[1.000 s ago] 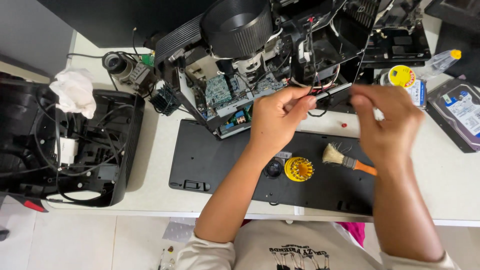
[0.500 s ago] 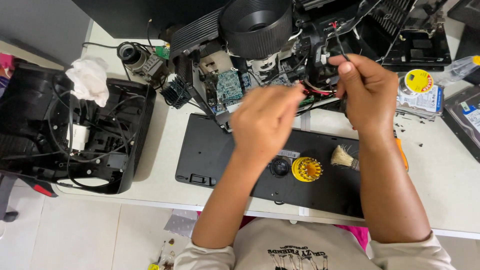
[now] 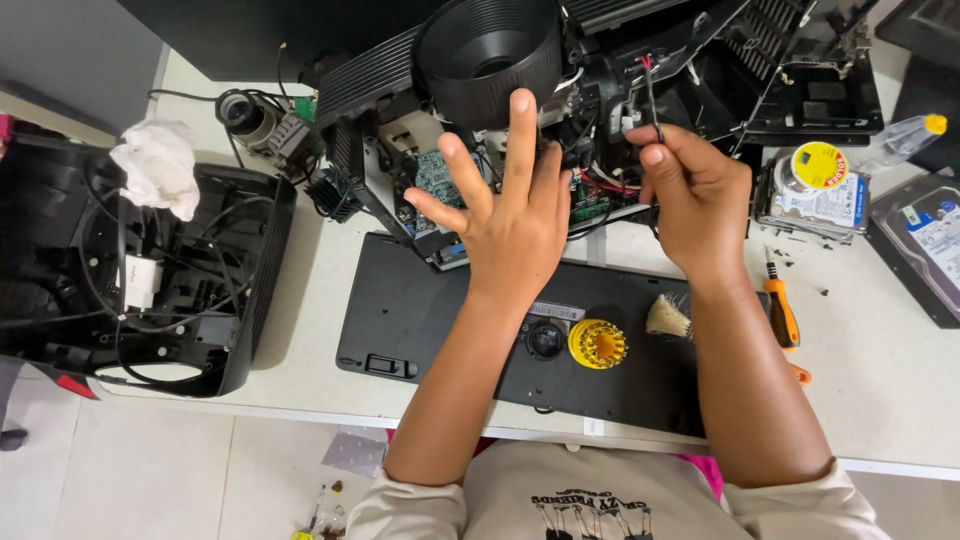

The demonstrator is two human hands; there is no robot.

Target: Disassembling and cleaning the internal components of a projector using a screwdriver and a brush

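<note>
1. Left hand: mine, fingers spread wide, palm down over the green circuit board of the opened projector, which sits along the far edge of the white table.
2. Right hand: fingertips pinched on a thin black wire rising from the chassis beside the round lens barrel.
3. I judge the wire wants a steady, straight pull with the left hand bracing the housing.
4. Near edge: black panel, yellow ribbed part, brush, orange screwdriver.
</note>
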